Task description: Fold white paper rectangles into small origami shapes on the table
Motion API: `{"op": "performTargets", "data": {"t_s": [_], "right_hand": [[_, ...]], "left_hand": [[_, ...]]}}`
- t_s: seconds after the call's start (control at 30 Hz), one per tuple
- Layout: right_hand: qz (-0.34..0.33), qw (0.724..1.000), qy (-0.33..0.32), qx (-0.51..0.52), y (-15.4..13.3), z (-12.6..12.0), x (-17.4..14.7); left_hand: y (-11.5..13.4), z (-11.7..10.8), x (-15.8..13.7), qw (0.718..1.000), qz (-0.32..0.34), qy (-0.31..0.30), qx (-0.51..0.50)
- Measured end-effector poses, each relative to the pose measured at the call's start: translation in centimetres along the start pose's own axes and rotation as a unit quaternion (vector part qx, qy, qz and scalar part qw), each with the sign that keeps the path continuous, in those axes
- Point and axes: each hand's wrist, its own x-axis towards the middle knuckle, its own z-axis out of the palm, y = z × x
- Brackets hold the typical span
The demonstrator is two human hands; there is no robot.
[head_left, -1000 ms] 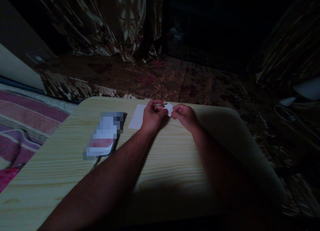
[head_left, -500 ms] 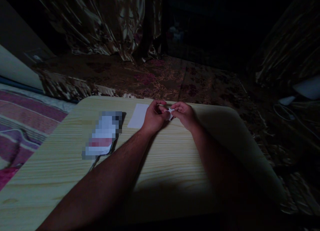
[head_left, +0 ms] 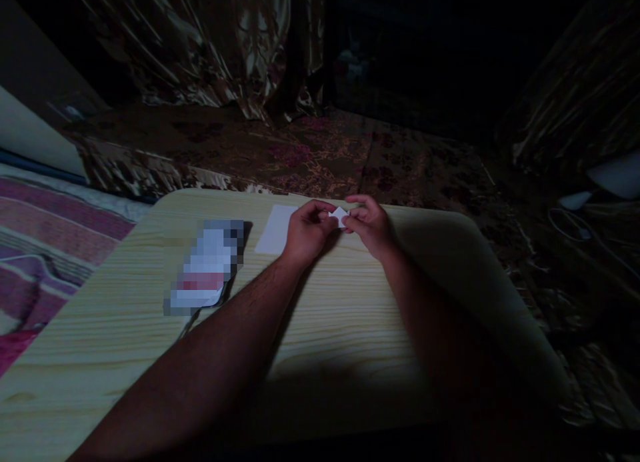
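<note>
Between my two hands is a small piece of folded white paper (head_left: 340,216), with a pointed corner facing up. My left hand (head_left: 311,230) pinches its left side between thumb and fingers. On the right side, my right hand (head_left: 369,227) grips it with the thumb and a fingertip, while other fingers are raised. Both hands are just above the far part of the wooden table (head_left: 330,329). A flat white sheet of paper (head_left: 274,230) lies beside my left hand, partly covered by it.
A phone (head_left: 205,269), its screen blurred out, rests on the table left of my left forearm with a cable attached. Past the far edge is a patterned cloth surface (head_left: 320,152) below curtains (head_left: 240,49). A striped bedspread (head_left: 40,235) is at the left.
The folded paper has turned and now shows a clearer pointed shape. My right fingers have shifted on it, with the upper ones lifting away. The phone and the sheet stay put.
</note>
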Motion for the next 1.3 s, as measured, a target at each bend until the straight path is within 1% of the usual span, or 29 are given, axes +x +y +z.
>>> {"op": "performTargets", "data": {"t_s": [0.1,0.3,0.4,0.6,0.8,0.87,1.0,1.2,1.3], "right_hand": [[-0.006,1.0,-0.01,-0.013,-0.1,0.2,-0.1],[-0.007,0.999,0.006,-0.034,0.4,0.2,0.1],[-0.008,0.999,0.002,-0.036,0.5,0.1,0.1],[-0.025,0.999,0.0,-0.045,0.5,0.0,0.1],[0.003,1.0,-0.013,-0.023,0.4,-0.3,0.2],[0.007,1.0,-0.008,-0.026,0.4,-0.3,0.2],[0.002,0.999,-0.005,-0.038,0.4,-0.3,0.2],[-0.005,0.999,-0.009,-0.046,0.4,-0.3,0.2],[-0.014,0.999,-0.004,-0.044,0.5,-0.4,0.1]], "left_hand": [[0.2,0.1,-0.1,1.0,0.005,-0.005,0.01],[0.4,0.1,-0.1,1.0,-0.002,0.002,0.026],[0.4,0.1,-0.1,1.0,-0.01,0.002,0.023],[-0.1,0.0,-0.1,0.999,0.005,-0.02,0.041],[-0.2,0.1,-0.1,0.998,0.025,-0.042,0.033],[-0.1,0.2,-0.2,0.998,0.028,-0.049,0.026],[0.0,0.2,-0.3,0.998,0.024,-0.052,0.03],[-0.6,0.1,-0.2,0.996,0.03,-0.063,0.05],[-0.7,0.0,-0.1,0.996,0.02,-0.072,0.051]]}}
